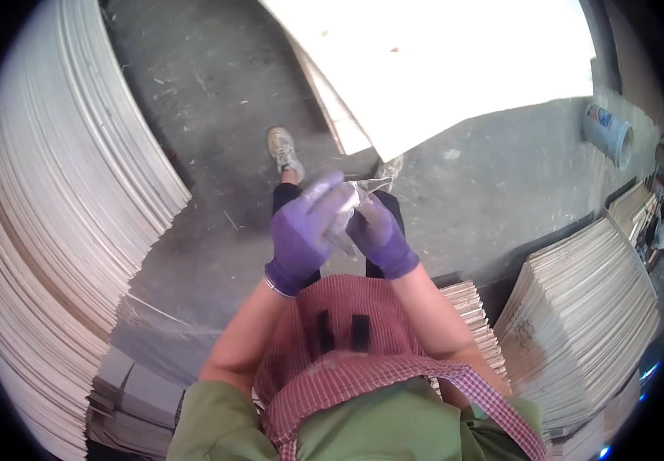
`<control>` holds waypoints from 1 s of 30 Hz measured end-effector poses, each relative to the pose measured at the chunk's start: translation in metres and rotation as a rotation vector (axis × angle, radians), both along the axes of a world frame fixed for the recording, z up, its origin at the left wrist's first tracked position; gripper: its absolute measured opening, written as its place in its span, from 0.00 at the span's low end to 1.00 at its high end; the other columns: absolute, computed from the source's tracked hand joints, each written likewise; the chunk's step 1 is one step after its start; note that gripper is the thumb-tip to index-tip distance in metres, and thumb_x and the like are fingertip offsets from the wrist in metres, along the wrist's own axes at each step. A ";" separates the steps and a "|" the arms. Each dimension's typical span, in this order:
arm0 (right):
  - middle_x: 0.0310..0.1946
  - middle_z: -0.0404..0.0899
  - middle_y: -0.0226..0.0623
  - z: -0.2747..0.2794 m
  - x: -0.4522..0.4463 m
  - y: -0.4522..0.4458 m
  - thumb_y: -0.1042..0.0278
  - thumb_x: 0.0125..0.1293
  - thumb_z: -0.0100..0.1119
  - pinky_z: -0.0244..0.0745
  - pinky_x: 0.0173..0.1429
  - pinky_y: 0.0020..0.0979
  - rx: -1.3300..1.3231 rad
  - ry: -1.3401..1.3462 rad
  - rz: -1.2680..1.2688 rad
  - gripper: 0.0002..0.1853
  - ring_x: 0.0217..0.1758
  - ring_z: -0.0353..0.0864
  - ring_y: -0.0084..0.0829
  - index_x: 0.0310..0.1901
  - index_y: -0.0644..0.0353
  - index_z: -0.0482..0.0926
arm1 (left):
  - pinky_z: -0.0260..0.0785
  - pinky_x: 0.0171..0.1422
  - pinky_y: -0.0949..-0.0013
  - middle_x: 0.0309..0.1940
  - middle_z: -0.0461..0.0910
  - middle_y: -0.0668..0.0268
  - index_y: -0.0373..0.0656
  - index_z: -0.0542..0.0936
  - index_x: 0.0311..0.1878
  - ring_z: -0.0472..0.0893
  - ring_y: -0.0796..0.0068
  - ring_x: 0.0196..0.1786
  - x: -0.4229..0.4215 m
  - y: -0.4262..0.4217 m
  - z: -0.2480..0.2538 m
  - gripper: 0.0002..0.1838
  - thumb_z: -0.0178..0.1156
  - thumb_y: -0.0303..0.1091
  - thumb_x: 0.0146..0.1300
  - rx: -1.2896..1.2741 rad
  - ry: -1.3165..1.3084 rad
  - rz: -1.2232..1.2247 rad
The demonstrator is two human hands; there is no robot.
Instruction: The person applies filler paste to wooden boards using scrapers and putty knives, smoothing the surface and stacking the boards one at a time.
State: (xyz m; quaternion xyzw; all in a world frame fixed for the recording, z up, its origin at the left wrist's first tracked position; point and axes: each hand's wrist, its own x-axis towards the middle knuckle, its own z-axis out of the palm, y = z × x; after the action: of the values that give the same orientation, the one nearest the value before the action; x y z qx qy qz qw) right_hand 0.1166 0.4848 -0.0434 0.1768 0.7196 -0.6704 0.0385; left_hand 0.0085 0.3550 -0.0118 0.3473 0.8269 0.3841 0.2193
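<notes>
The left hand (305, 230) and right hand (380, 233), purple-gloved, were partly curled, fingers pinching a crumpled clear plastic piece (345, 217) between them, above the floor (232, 177). Its long axis slanted away from the apron (347, 307) and rightward, a thin tip pointing right.

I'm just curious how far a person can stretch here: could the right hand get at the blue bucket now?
Probably not without stepping over: the bucket looks well off to the right, and the right hand holds clear plastic. Open floor between seems to leave a path.
</notes>
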 end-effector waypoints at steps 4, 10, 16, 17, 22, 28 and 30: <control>0.54 0.78 0.51 -0.041 0.103 0.061 0.79 0.65 0.58 0.73 0.61 0.40 -0.164 -0.078 -0.172 0.17 0.58 0.78 0.48 0.56 0.63 0.76 | 0.77 0.52 0.62 0.58 0.78 0.48 0.42 0.81 0.55 0.84 0.54 0.48 0.067 0.065 -0.010 0.19 0.64 0.35 0.61 0.047 -0.265 -0.123; 0.52 0.78 0.38 -0.074 0.252 0.151 0.65 0.68 0.58 0.74 0.58 0.33 -0.601 -0.401 -0.577 0.17 0.54 0.78 0.32 0.56 0.62 0.76 | 0.71 0.58 0.66 0.59 0.77 0.51 0.31 0.72 0.63 0.81 0.66 0.52 0.157 0.074 -0.268 0.22 0.50 0.37 0.74 -0.094 -0.398 0.924; 0.51 0.75 0.35 -0.087 0.311 0.161 0.53 0.68 0.58 0.71 0.55 0.30 -0.930 -0.419 -0.940 0.24 0.51 0.74 0.30 0.60 0.59 0.72 | 0.69 0.57 0.58 0.50 0.81 0.46 0.29 0.71 0.64 0.80 0.59 0.54 0.101 0.074 -0.349 0.25 0.45 0.43 0.77 -0.191 -0.678 1.116; 0.51 0.75 0.35 -0.089 0.307 0.156 0.53 0.69 0.58 0.70 0.54 0.30 -0.935 -0.450 -0.961 0.24 0.51 0.74 0.30 0.60 0.59 0.72 | 0.70 0.53 0.58 0.49 0.81 0.48 0.29 0.73 0.61 0.81 0.60 0.51 0.086 0.068 -0.341 0.24 0.45 0.43 0.77 -0.319 -0.779 0.998; 0.49 0.77 0.34 -0.100 0.243 0.119 0.50 0.66 0.62 0.71 0.52 0.30 -0.998 -0.411 -0.867 0.24 0.51 0.75 0.32 0.56 0.57 0.74 | 0.69 0.41 0.54 0.41 0.81 0.52 0.31 0.77 0.53 0.79 0.64 0.40 0.049 0.049 -0.206 0.20 0.50 0.42 0.76 -0.363 -0.691 0.423; 0.48 0.76 0.34 -0.069 0.150 0.105 0.58 0.65 0.61 0.73 0.52 0.31 -1.007 -0.184 -0.875 0.22 0.48 0.74 0.31 0.58 0.56 0.73 | 0.67 0.32 0.54 0.24 0.78 0.53 0.34 0.78 0.40 0.76 0.57 0.27 0.082 0.034 -0.075 0.12 0.58 0.36 0.70 0.043 -0.591 0.437; 0.48 0.76 0.33 -0.047 0.120 0.113 0.60 0.64 0.62 0.74 0.51 0.31 -1.003 -0.054 -0.859 0.22 0.48 0.75 0.31 0.58 0.55 0.74 | 0.67 0.32 0.53 0.22 0.76 0.51 0.34 0.79 0.38 0.75 0.57 0.24 0.055 0.021 -0.002 0.13 0.58 0.37 0.69 0.056 -0.672 0.472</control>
State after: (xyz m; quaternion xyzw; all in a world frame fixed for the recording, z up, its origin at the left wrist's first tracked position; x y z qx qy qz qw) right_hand 0.2364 0.5974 -0.0908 0.4254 0.1842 -0.8754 -0.1369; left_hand 0.0640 0.3763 -0.0134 0.0090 0.7556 0.5382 0.3732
